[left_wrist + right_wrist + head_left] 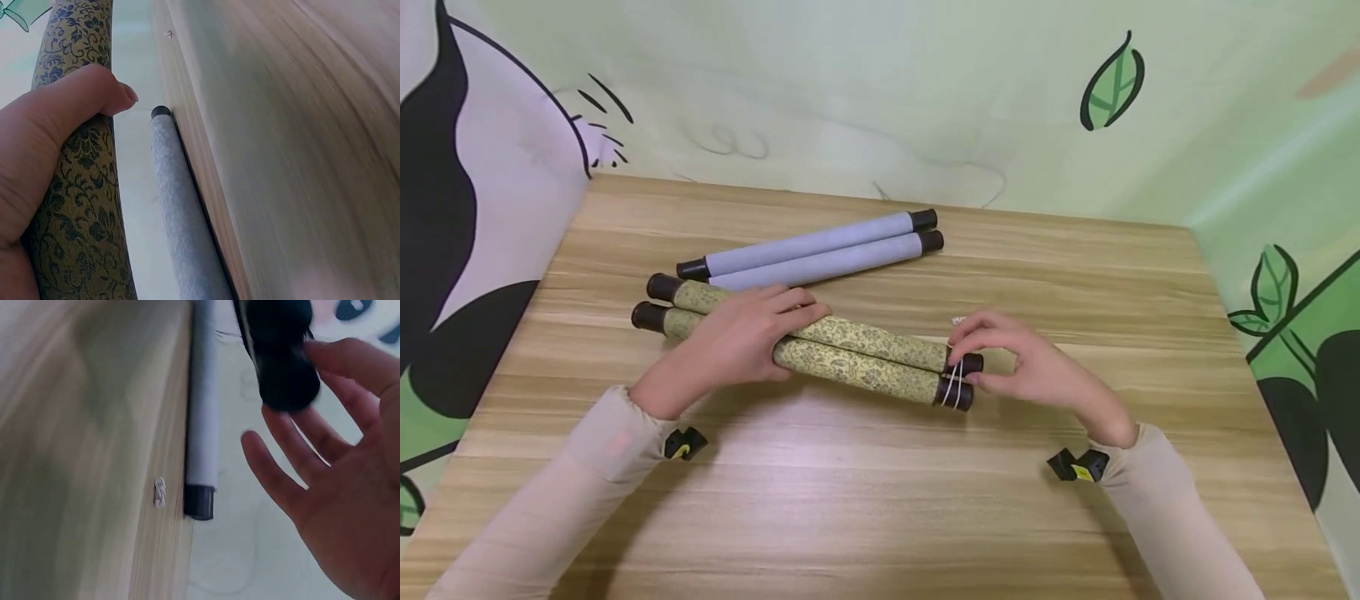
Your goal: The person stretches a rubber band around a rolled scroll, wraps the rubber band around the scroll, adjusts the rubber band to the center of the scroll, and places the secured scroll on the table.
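Note:
A yellow-gold floral scroll [865, 357], rolled from both ends into two parallel rolls with black end knobs, is raised at a slant over the table. My left hand [745, 333] grips it left of the middle; in the left wrist view the thumb lies across the patterned cloth [81, 187]. A thin white elastic band [953, 385] loops around both right-hand knobs. Beside it, my right hand [1022, 358] pinches the band with thumb and fingertips at the knobs. In the right wrist view, the fingers [275, 469] spread around the black knobs [287, 381].
Behind the patterned scroll, a pale blue double-rolled scroll [820, 247] with black ends lies on the wooden table [820, 517]. A small white bundle [159, 492] lies near its end. Painted walls [850, 100] border the table's back and sides.

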Action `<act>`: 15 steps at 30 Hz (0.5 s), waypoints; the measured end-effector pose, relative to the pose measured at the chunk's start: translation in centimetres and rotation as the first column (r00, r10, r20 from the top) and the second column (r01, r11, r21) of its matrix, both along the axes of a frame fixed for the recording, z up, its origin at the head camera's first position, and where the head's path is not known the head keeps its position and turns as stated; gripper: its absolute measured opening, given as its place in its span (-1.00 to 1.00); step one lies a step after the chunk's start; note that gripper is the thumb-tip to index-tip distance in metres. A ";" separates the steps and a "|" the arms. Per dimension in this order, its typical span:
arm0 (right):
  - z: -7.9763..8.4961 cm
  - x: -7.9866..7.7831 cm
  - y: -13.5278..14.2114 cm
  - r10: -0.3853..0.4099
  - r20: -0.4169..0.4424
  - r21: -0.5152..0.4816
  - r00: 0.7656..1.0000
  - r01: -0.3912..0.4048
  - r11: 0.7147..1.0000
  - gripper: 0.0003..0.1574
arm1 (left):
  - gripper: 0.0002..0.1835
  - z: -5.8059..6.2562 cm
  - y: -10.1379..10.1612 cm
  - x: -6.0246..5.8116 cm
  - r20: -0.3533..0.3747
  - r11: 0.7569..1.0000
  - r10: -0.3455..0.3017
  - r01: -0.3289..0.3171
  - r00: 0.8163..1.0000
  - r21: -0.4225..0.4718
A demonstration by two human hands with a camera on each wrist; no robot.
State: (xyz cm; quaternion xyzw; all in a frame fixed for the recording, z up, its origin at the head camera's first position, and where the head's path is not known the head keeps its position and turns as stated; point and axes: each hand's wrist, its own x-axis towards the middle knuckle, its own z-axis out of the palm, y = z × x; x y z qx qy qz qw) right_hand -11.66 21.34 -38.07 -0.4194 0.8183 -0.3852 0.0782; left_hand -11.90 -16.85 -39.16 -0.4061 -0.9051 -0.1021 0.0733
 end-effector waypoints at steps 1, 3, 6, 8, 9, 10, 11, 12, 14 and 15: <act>-0.1 0.1 -0.4 0.004 -0.058 0.011 0.998 -0.004 1.000 -0.62 | 0.00 0.0 0.0 0.0 -0.001 1.000 0.002 -0.002 1.000 -0.007; -0.5 0.3 -1.0 -0.004 -0.188 -0.001 0.982 0.004 1.000 -0.68 | 0.01 0.1 0.0 0.0 0.001 1.000 0.009 -0.009 1.000 -0.017; -0.9 0.8 -1.6 -0.087 -0.329 -0.063 0.940 0.071 0.996 -0.74 | 0.02 0.4 0.0 0.1 0.012 0.999 0.019 -0.019 1.000 -0.030; -1.1 1.1 -1.8 -0.159 -0.349 -0.131 0.923 0.119 0.984 -0.75 | 0.03 0.6 0.1 0.2 0.009 0.999 0.020 -0.020 1.000 -0.033; -1.1 1.2 -1.9 -0.199 -0.346 -0.166 0.917 0.149 0.975 -0.76 | 0.03 0.8 0.2 0.2 0.001 0.999 0.018 -0.018 1.000 -0.036; -1.2 1.2 -2.0 -0.240 -0.336 -0.196 0.911 0.181 0.964 -0.76 | 0.04 1.0 0.2 0.2 -0.012 0.999 0.011 -0.012 1.000 -0.041; -1.2 1.3 -2.1 -0.277 -0.327 -0.220 0.904 0.212 0.952 -0.76 | 0.04 1.1 0.3 0.2 -0.028 0.999 0.000 -0.001 1.000 -0.051; -1.3 1.3 -2.2 -0.312 -0.315 -0.237 0.896 0.244 0.940 -0.76 | 0.04 1.3 0.4 0.3 -0.048 0.998 -0.014 0.011 0.999 -0.061; -1.3 1.2 -2.5 -0.390 -0.257 -0.241 0.884 0.332 0.912 -0.78 | 0.04 1.6 0.7 0.4 -0.088 0.996 -0.039 0.032 0.995 -0.079; -1.2 1.1 -2.7 -0.431 -0.208 -0.235 0.878 0.383 0.893 -0.81 | 0.04 1.7 0.8 0.5 -0.108 0.995 -0.049 0.040 0.993 -0.089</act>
